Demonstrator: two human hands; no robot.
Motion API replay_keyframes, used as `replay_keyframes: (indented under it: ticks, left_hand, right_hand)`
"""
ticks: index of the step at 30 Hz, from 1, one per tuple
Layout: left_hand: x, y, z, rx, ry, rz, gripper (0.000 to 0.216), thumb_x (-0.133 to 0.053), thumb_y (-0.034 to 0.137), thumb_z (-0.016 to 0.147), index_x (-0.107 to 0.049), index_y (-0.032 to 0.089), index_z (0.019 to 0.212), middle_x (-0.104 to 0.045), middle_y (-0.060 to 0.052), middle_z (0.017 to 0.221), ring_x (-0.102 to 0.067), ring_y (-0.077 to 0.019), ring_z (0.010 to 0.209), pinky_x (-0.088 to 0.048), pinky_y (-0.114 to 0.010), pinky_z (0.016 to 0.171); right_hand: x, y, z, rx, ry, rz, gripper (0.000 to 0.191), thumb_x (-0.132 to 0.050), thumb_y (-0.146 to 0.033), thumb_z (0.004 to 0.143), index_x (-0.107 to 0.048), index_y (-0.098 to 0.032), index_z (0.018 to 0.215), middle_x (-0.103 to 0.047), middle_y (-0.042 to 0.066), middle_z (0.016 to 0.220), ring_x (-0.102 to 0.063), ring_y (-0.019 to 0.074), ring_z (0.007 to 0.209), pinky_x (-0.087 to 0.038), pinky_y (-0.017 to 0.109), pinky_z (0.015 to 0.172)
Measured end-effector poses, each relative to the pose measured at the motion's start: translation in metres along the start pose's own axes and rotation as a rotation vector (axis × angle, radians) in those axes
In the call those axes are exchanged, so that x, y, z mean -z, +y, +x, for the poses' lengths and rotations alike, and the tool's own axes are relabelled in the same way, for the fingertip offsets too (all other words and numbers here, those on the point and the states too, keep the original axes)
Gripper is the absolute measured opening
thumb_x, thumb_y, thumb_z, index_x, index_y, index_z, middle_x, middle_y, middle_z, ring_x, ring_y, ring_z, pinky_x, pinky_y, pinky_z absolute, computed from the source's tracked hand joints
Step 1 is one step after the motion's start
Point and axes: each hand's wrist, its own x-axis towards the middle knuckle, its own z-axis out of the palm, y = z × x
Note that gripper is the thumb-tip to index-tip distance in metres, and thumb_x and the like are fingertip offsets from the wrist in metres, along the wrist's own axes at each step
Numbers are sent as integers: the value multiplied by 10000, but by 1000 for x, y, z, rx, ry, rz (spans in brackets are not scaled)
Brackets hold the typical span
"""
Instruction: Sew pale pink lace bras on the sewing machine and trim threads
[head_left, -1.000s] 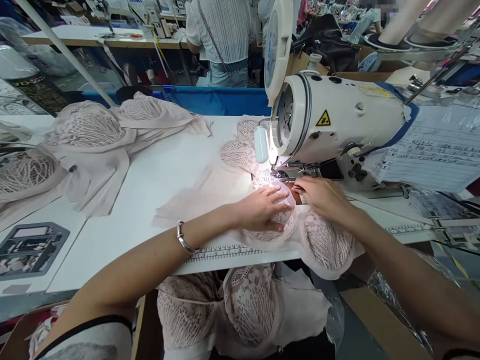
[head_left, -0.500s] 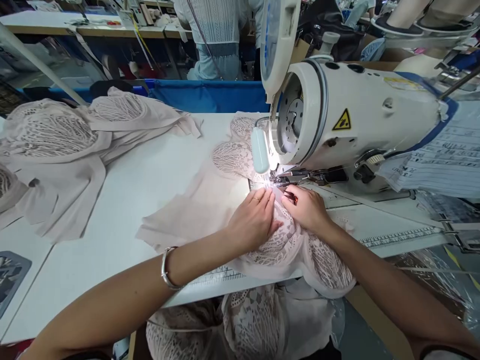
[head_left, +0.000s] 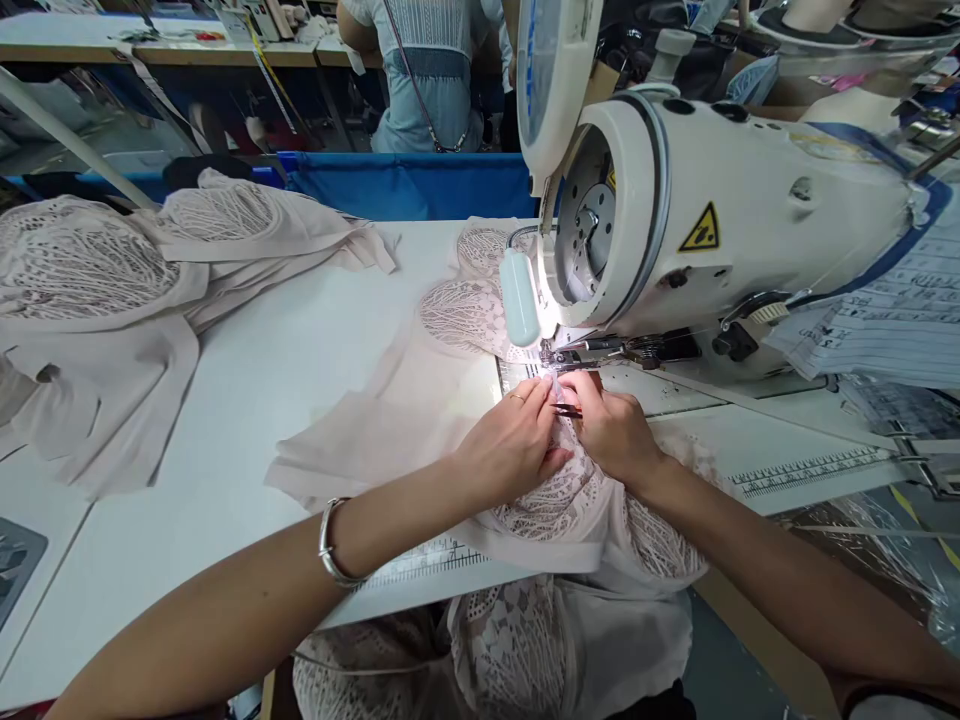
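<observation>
Two hands are pressed together on a lace garment (head_left: 555, 490) at the near table edge: left hand (head_left: 510, 445) and right hand (head_left: 611, 430) pinch its fabric under the sewing machine (head_left: 720, 240). More lace pieces (head_left: 112, 290) are heaped far left on the table (head_left: 247, 420).

Lace garment (head_left: 555, 500) lies before sewing machine (head_left: 720, 230), on table (head_left: 285, 370).

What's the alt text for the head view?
Both hands, left hand and right hand, press pale lace fabric under the needle of a white sewing machine on a white table. More lace pieces lie piled at left; another person stands beyond.
</observation>
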Motion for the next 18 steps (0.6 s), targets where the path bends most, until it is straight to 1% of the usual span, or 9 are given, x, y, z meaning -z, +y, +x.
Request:
replay_keyframes:
  ticks: [2, 5, 8, 10, 12, 15, 18]
  left_hand:
    - [3, 0, 2, 17, -26, -3, 514, -588, 454, 957, -592, 19, 1231, -563, -275, 1404, -514, -375, 1340, -430, -480, 1123]
    - [6, -1, 4, 29, -28, -25, 525, -596, 451, 950, -570, 37, 1272, -543, -264, 1424, -526, -370, 1304, -440, -474, 1084]
    - [4, -3, 3, 30, -6, -20, 589, -570, 471, 954, -512, 38, 1348, -543, -261, 1436, -521, -370, 1301, -427, -494, 1071]
    - [2, -4, 2, 32, 6, -5, 630, -542, 492, 961, -488, 19, 1374, -541, -267, 1446, -515, -375, 1310, -405, -499, 1083]
    - [0, -6, 1, 33, 14, 5, 663, -519, 504, 969, -470, -4, 1393, -534, -267, 1461, -509, -371, 1324, -383, -486, 1103]
    - [-2, -7, -1, 31, 22, -3, 672, -505, 502, 979, -456, -10, 1412, -530, -254, 1474, -496, -360, 1350, -359, -468, 1129]
    - [-2, -7, -2, 39, 34, -6, 679, -483, 517, 986, -441, 5, 1430, -519, -253, 1483, -474, -365, 1376, -355, -485, 1135]
  right_hand:
    - [0, 0, -1, 53, 36, -20, 355, -356, -189, 1037, -667, -101, 1184, -741, 84, 754, -673, 201, 681, -418, 294, 616]
    - [0, 0, -3, 111, 27, -23, 407, -346, -131, 1021, -635, -73, 1302, -771, 110, 894, -694, 192, 755, -468, 288, 659]
    - [0, 1, -4, 116, -7, -29, 430, -363, -98, 987, -644, -80, 1313, -765, 110, 889, -686, 190, 758, -488, 285, 673]
    - [-1, 2, -4, 113, -24, -39, 415, -389, -109, 972, -678, -92, 1268, -755, 102, 852, -677, 192, 737, -487, 285, 664]
    - [-1, 2, -3, 103, -46, -54, 408, -402, -116, 957, -700, -94, 1236, -757, 103, 860, -675, 198, 731, -481, 289, 654]
    - [-1, 1, -1, 76, -86, -67, 445, -404, -94, 933, -681, -87, 1281, -768, 108, 896, -683, 208, 747, -476, 296, 651]
    - [0, 0, 0, 51, -108, -65, 485, -398, -77, 923, -651, -92, 1336, -772, 104, 895, -685, 209, 747, -471, 296, 647]
